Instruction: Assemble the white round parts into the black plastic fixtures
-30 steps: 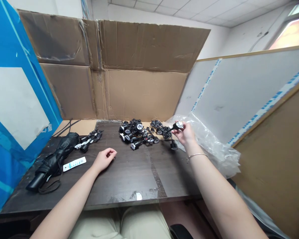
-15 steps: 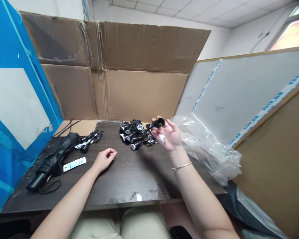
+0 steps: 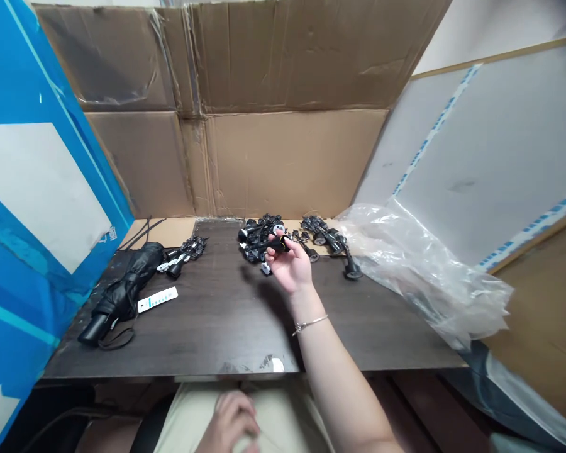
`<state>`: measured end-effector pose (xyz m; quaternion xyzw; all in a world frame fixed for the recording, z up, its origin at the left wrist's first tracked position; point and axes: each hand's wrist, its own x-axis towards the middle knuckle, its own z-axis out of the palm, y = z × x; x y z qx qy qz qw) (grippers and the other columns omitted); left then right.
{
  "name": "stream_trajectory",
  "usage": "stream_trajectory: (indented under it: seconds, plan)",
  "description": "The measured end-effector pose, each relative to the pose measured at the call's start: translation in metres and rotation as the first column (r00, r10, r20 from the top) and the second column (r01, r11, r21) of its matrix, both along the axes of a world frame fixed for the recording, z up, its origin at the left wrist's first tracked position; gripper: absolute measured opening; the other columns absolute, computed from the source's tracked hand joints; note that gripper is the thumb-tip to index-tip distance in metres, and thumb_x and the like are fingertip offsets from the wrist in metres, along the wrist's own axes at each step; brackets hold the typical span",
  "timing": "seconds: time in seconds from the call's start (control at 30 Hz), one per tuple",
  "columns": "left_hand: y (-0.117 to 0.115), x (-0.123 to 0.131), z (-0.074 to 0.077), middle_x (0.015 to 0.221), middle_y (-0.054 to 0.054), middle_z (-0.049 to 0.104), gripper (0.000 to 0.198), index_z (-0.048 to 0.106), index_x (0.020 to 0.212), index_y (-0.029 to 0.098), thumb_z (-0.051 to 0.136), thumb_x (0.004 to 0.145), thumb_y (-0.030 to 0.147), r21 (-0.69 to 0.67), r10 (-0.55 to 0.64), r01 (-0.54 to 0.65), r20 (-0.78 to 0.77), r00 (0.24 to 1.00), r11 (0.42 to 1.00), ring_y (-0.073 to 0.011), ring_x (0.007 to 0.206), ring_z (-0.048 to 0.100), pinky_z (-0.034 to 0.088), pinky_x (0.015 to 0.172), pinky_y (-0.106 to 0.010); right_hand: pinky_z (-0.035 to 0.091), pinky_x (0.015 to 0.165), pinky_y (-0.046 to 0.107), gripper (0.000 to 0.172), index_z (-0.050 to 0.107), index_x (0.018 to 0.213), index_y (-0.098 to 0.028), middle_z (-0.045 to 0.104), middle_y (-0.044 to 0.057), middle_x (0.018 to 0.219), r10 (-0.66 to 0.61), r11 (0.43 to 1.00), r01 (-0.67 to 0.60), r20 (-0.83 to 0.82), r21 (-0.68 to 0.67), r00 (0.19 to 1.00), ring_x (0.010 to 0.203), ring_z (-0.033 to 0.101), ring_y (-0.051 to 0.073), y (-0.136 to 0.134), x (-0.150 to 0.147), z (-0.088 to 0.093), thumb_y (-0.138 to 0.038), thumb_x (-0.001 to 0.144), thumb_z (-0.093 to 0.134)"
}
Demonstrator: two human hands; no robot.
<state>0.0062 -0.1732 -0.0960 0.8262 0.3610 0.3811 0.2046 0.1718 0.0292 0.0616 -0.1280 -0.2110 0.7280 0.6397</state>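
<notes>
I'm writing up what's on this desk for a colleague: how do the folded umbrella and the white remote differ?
The black folded umbrella is far longer and bulkier than the white remote control. The umbrella is soft, creased fabric; the remote is a flat, rigid-looking bar with small blue markings. Both lie beside each other on the dark table.

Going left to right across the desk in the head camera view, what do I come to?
Folded black umbrella, white remote control, small cluster of black parts, right hand holding a black part, second cluster of black parts, lone black part, crumpled clear plastic sheet.
</notes>
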Motion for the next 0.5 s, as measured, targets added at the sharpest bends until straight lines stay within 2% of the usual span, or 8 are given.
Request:
stream_trajectory:
  seconds: [0.03,0.07,0.17,0.2,0.27,0.37,0.43,0.5]
  plan:
    - [-0.003,-0.001,-0.014,0.078,-0.006,0.062,0.023,0.060,0.083,0.022,0.039,0.087,0.032,-0.137,0.160,-0.164,-0.034,0.986,0.977,-0.0167,0.077,0.059,0.047,0.067,-0.028,0.042,0.047,0.021,0.017,0.057,0.086,-0.021,0.062,-0.001,0.076,0.014,1.000,-0.014,0.008,0.004,1.000,0.053,0.050,0.008,-0.001,0.001,-0.002,-0.020,0.071,0.049]
    - [-0.004,-0.002,-0.025,0.077,-0.005,0.062,0.021,0.059,0.084,0.021,0.040,0.087,0.029,-0.217,0.256,-0.266,-0.074,0.964,0.939,-0.0160,0.074,0.059,0.047,0.066,-0.027,0.041,0.047,0.021,0.018,0.057,0.086,-0.021,0.062,-0.001,0.077,0.020,1.000,-0.020,0.012,0.007,1.000,0.054,0.050,0.008,-0.002,0.002,-0.003,-0.021,0.071,0.049]
    - [0.000,-0.001,-0.036,0.067,-0.003,0.062,0.018,0.059,0.070,0.020,0.048,0.081,0.028,-0.235,0.198,-0.213,-0.088,0.976,0.948,-0.0153,0.066,0.059,0.047,0.063,-0.026,0.041,0.049,0.021,0.019,0.057,0.087,-0.021,0.062,-0.001,0.077,0.017,1.000,-0.017,0.008,0.006,1.000,0.054,0.050,0.009,-0.003,0.003,-0.005,-0.021,0.070,0.050]
    - [0.001,-0.003,-0.035,0.067,-0.003,0.062,0.019,0.060,0.070,0.020,0.047,0.082,0.028,-0.230,0.240,-0.248,-0.063,0.969,0.941,-0.0150,0.066,0.059,0.047,0.062,-0.025,0.041,0.049,0.021,0.019,0.057,0.087,-0.021,0.062,-0.001,0.077,0.017,1.000,-0.017,0.007,0.005,1.000,0.054,0.050,0.009,-0.003,0.003,-0.005,-0.021,0.070,0.050]
    - [0.003,-0.013,-0.030,0.069,-0.004,0.064,0.022,0.062,0.072,0.021,0.046,0.082,0.033,-0.217,0.418,-0.411,-0.016,0.908,0.885,-0.0158,0.067,0.060,0.048,0.062,-0.025,0.041,0.049,0.022,0.020,0.057,0.088,-0.021,0.062,-0.001,0.077,0.021,1.000,-0.021,0.017,0.007,1.000,0.054,0.049,0.009,-0.004,0.002,-0.003,-0.021,0.070,0.050]
    - [0.002,-0.037,-0.023,0.069,-0.005,0.067,0.029,0.065,0.067,0.021,0.054,0.073,0.048,-0.196,0.707,-0.691,0.019,0.707,0.696,-0.0205,0.069,0.061,0.049,0.067,-0.030,0.041,0.049,0.022,0.020,0.058,0.089,-0.021,0.062,0.000,0.077,0.023,1.000,-0.024,0.051,0.013,0.998,0.054,0.050,0.009,-0.006,0.001,0.001,-0.025,0.072,0.049]
    - [-0.001,-0.056,-0.021,0.067,-0.005,0.067,0.036,0.065,0.064,0.021,0.056,0.066,0.056,-0.285,0.812,-0.774,0.030,0.583,0.566,-0.0218,0.067,0.062,0.049,0.067,-0.030,0.042,0.050,0.023,0.020,0.058,0.089,-0.021,0.063,0.000,0.078,0.020,1.000,-0.021,0.079,0.016,0.997,0.055,0.051,0.010,-0.008,0.001,0.004,-0.031,0.074,0.048]
    - [-0.008,-0.077,-0.024,0.069,-0.004,0.068,0.039,0.065,0.066,0.021,0.056,0.062,0.059,-0.423,0.846,-0.761,0.023,0.533,0.492,-0.0228,0.070,0.064,0.051,0.067,-0.030,0.043,0.050,0.024,0.024,0.059,0.088,-0.021,0.064,0.001,0.079,0.018,1.000,-0.020,0.107,0.015,0.994,0.055,0.053,0.011,-0.009,0.002,0.006,-0.036,0.076,0.046]
